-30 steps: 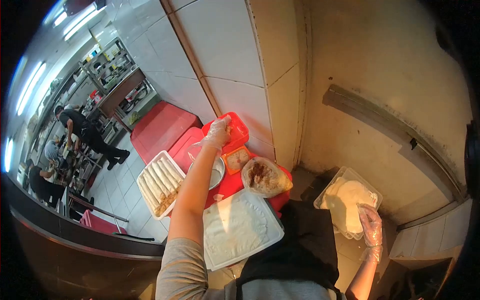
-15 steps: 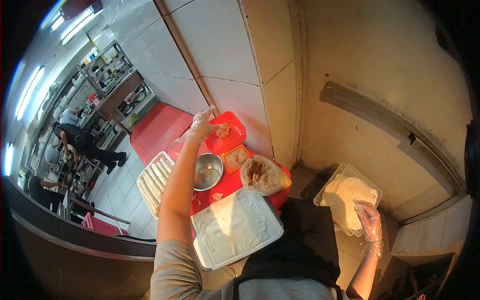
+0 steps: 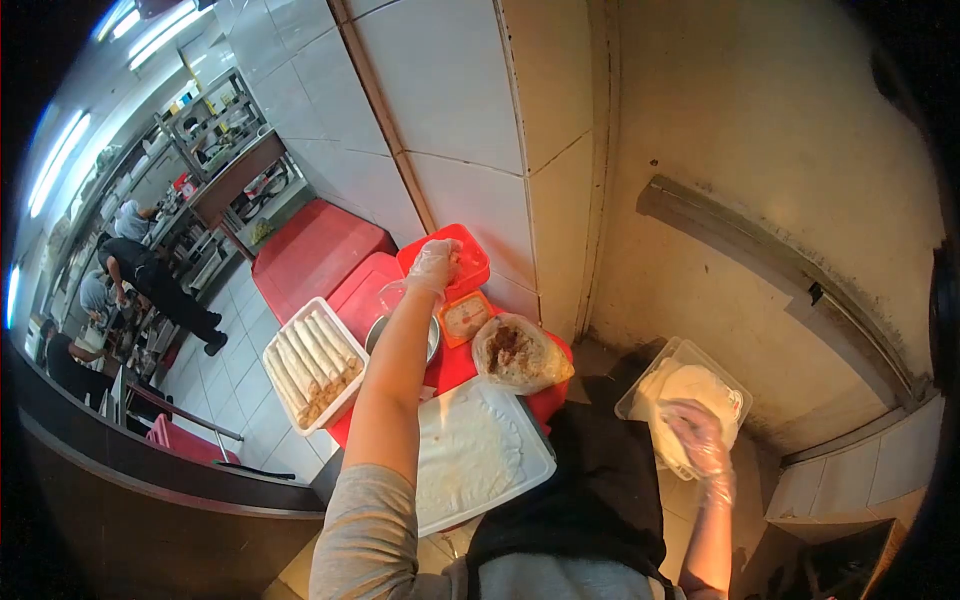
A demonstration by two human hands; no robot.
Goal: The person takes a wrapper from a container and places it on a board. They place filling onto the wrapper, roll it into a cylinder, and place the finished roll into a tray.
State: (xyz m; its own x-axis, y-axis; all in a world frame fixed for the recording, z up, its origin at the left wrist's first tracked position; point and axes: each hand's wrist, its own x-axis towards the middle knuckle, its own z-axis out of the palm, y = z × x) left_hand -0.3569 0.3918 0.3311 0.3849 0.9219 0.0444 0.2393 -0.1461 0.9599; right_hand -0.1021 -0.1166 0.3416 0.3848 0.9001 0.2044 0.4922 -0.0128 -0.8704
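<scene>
My left hand (image 3: pixel 435 265), in a clear plastic glove, reaches into a red tray (image 3: pixel 468 283). Its fingers are closed over the spot where a lump of meat filling lay, and they mostly hide it. Just below the tray is an orange kitchen scale (image 3: pixel 466 317). My right hand (image 3: pixel 700 435), also gloved, hovers over or touches a stack of pale round wrappers (image 3: pixel 660 395) in a clear plastic container (image 3: pixel 745 372). Its fingers look loosely apart, with nothing visible in them. My left forearm partly covers a metal bowl (image 3: pixel 433 340).
A white tray (image 3: pixel 283 385) holds several pale rolls. A plastic bag of brown filling (image 3: pixel 520 350) sits near a flour-dusted white board (image 3: pixel 480 455). Red surfaces (image 3: pixel 310 250) run along the tiled wall. Several people (image 3: pixel 150 275) work in the kitchen at left.
My left hand has come down from the tray's far left edge onto the filling. My right hand has shifted left over the wrappers, its fingers loosening. The camera view has moved slightly.
</scene>
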